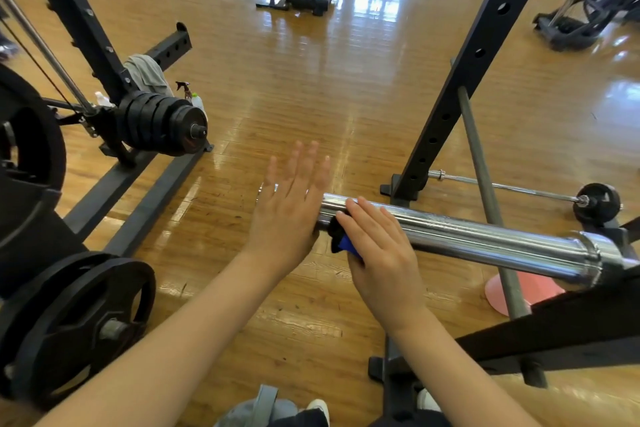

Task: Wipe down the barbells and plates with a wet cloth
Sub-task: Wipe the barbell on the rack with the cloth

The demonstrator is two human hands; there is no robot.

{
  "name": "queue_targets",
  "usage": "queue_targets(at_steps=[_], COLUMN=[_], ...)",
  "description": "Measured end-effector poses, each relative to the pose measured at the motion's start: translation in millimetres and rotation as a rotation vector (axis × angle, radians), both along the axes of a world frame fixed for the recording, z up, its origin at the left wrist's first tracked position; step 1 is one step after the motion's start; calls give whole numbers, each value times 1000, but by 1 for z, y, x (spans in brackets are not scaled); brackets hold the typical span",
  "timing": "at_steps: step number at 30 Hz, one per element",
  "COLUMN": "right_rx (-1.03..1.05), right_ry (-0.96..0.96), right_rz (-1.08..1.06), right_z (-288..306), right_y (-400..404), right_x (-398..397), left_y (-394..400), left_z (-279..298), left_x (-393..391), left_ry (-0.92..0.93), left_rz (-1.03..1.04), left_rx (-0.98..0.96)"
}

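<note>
- A head-worn camera looks down at two bare forearms reaching toward a chrome barbell sleeve in a gym with a glossy wooden floor.
- The sleeve is the thick loading end of a barbell. It sits mid-frame, raised off the floor, and its inner collar at the lower right passes behind a dark rack frame, which seems to carry the bar.
- Its long axis runs nearly level, from the collar at the right toward its free end at centre, rising slightly in the picture toward the left. The free end points at the left hand.
- The left hand is flat, fingers straight and slightly spread, palm against or just in front of the sleeve's tip, which it hides. This probably steadies the bar or stops the sleeve spinning.
- The right hand lies over the sleeve near its free end, fingers curved across the top, pressing a dark and blue cloth against the metal. Only a small bunched part of the cloth shows under the fingers.
- That grip suits rubbing along or around the sleeve; most of its length toward the collar lies uncovered.
- At the left, black weight plates are stacked on a storage peg, and a larger plate sits lower left.
- A grey towel drapes on the frame above a spray bottle, likely kept within reach for wetting.
</note>
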State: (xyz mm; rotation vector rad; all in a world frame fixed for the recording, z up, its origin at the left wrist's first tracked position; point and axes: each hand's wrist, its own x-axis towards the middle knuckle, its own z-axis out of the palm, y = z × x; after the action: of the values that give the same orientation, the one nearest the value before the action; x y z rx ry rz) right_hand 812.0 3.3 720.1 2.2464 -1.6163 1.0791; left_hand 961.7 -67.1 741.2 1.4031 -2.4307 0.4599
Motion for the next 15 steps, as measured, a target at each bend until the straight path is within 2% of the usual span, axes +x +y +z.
queue_targets(at_steps=[4,9,12,15], right_rx=[-1,46,57,97], right_ry=[-24,-112,-94,-42], right_rz=[-48,-94,-42,8], right_z=[-1,12,17,18], right_y=[10,9,2,-7], right_x=[-16,-8,8,20], left_y=[6,5,0,-4], left_z=[-6,9,19,20], left_x=[-5,-11,-13,-9], left_ry=[0,-117,-205,-167], left_rz=[30,111,92,56], left_rx=[-26,98,227,221])
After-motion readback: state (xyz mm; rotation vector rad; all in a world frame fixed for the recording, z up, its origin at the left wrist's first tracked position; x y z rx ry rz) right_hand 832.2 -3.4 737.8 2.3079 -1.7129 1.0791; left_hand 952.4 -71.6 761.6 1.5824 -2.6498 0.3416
